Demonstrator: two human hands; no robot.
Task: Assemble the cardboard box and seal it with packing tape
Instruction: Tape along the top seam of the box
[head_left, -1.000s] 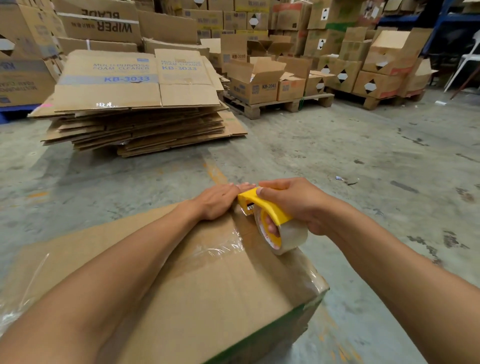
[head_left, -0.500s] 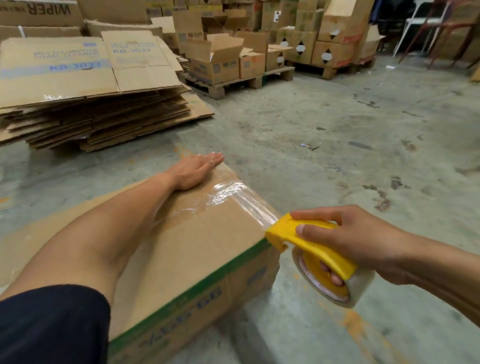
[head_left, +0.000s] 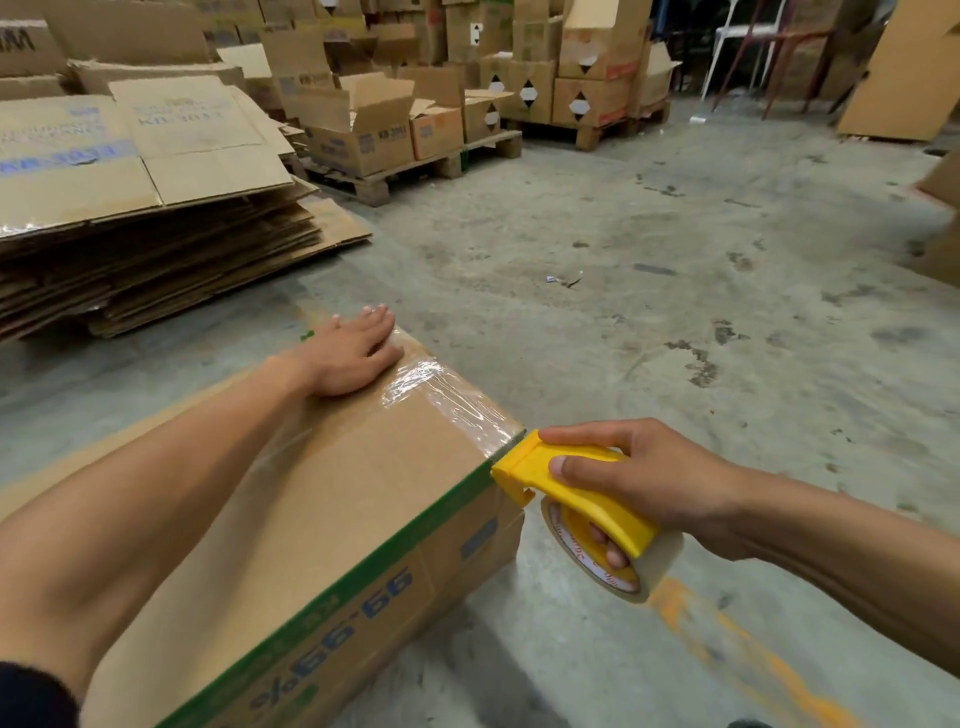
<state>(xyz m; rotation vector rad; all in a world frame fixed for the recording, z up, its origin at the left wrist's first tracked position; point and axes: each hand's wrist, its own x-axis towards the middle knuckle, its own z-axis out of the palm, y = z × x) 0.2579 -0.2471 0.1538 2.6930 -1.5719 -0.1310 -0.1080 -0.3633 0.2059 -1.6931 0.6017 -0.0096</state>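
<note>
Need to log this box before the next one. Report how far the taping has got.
Done: the cardboard box is folded shut and a clear tape strip runs across its top. In hand: the left hand presses the far end of the strip while the right hand holds the yellow tape dispenser at the near top edge. Left: carry the tape down the side and cut it.

stained concrete floor (head_left: 649, 291), wooden pallets (head_left: 415, 174)

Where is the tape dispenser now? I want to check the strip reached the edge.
Lower right of the head view: the dispenser is in the right hand, at the box's near-right top corner.
</note>
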